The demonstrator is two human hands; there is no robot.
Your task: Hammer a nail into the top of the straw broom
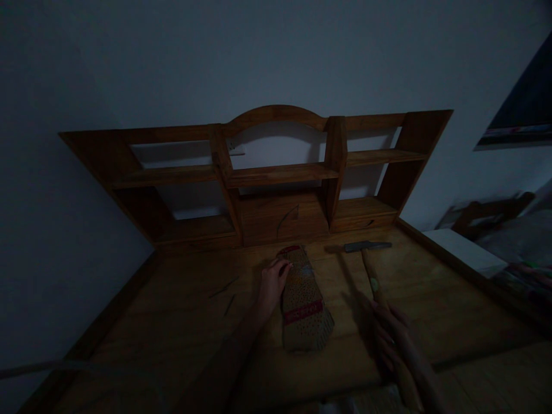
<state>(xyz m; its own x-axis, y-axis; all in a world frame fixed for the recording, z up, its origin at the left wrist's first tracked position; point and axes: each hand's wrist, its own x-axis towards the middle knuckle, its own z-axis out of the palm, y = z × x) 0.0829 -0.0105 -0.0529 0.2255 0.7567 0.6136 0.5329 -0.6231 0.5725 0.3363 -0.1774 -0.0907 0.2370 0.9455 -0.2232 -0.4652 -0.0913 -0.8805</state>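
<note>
In the head view a torn piece of brown cardboard (304, 330) with red printed bands and many small marks or holes lies on the wooden desk top. My left hand (272, 282) rests at its upper left edge, thumb and forefinger pinched together over it. Something tiny and pale shows at those fingertips, too small to name. My right hand (392, 333) is wrapped round the wooden handle of a hammer (371, 276). The hammer's dark metal head is raised to the right of the cardboard's far end, apart from it.
A wooden shelf unit (282, 174) stands along the desk's back edge against the wall. Two thin dark sticks or wires (229, 305) lie left of the cardboard. A raised wooden rim (466, 273) borders the desk's right side. Beyond it is a white surface (463, 250). The room is dim.
</note>
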